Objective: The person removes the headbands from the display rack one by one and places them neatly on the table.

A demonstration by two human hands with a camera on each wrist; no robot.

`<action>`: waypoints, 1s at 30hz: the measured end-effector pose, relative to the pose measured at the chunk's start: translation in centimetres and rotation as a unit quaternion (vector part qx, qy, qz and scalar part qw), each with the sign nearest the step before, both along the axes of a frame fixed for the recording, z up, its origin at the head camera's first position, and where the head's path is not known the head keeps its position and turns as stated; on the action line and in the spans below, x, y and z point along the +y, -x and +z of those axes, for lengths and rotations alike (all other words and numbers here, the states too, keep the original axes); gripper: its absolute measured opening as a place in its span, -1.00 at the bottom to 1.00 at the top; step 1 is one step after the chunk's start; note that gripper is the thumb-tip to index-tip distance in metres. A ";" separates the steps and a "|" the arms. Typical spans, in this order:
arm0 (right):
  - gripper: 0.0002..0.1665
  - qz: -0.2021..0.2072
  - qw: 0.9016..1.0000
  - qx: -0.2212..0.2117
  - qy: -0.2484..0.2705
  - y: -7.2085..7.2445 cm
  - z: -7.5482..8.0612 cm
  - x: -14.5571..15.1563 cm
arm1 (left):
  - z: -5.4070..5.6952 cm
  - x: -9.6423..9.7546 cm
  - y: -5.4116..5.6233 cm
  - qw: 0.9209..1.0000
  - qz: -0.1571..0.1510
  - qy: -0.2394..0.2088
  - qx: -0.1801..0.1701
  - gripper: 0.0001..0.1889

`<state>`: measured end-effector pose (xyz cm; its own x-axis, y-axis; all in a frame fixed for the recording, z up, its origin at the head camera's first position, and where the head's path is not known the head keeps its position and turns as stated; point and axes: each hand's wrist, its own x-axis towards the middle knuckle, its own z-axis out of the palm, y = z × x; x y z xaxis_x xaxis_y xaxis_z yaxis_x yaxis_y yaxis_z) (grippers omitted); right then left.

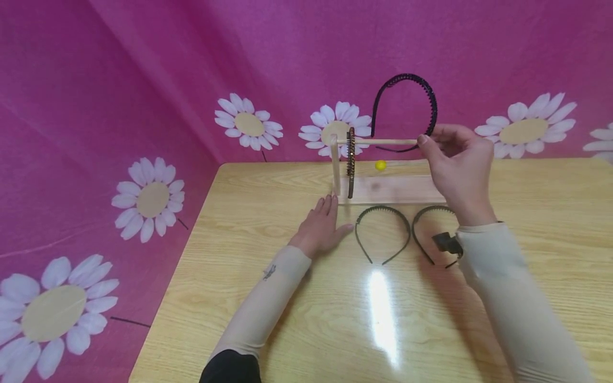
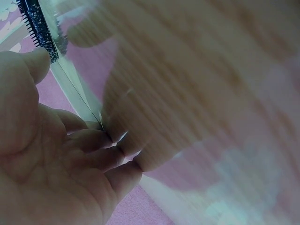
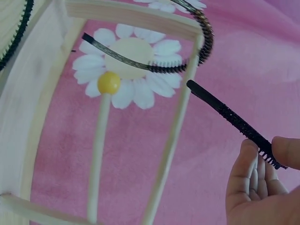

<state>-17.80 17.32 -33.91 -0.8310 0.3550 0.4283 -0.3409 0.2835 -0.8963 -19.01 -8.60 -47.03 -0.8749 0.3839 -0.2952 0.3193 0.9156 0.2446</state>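
Observation:
My right hand (image 1: 462, 173) pinches a black toothed headband (image 1: 406, 78) between thumb and fingers, near the top rod (image 1: 383, 141) of a wooden stand. The right wrist view shows this glittery black headband (image 3: 234, 119) with one end close to the rod. A brown, beaded headband (image 1: 351, 159) hangs on the rod near the stand's left post (image 1: 335, 167). My left hand (image 1: 320, 226) lies flat on the table, fingertips right at the foot of that post. Its straight fingers (image 2: 124, 180) also show in the left wrist view.
Two dark toothed headbands, a left one (image 1: 409, 229) and a right one (image 1: 416, 242), lie on the wooden table (image 1: 268, 202) before the stand's base (image 1: 402, 189). A yellow ball (image 1: 380, 165) tips a lower rod. Behind hangs a pink flowered cloth (image 1: 297, 58).

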 end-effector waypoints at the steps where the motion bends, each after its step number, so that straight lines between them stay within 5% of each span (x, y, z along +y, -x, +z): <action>1: -0.76 0.002 1.000 0.000 0.009 -0.1 0.1 0.3 | 0.0 0.0 0.0 1.000 0.000 0.000 0.000 -0.05; 6: -0.81 0.032 0.995 0.007 0.094 -0.8 0.1 2.0 | -0.1 0.0 0.0 1.000 0.000 -0.002 0.004 -0.05; 13: -0.77 0.055 0.974 0.011 0.220 -1.8 -0.7 5.5 | -0.3 0.0 0.1 1.000 0.001 -0.003 0.004 -0.05; 23: -0.68 0.099 0.947 -0.026 0.305 -3.5 -1.9 10.0 | -0.1 0.1 0.0 1.000 0.005 -0.005 0.005 -0.06; 30: -0.73 0.089 0.944 -0.099 0.302 -4.4 -2.7 13.1 | -0.1 0.1 0.0 1.000 0.006 -0.003 0.003 -0.05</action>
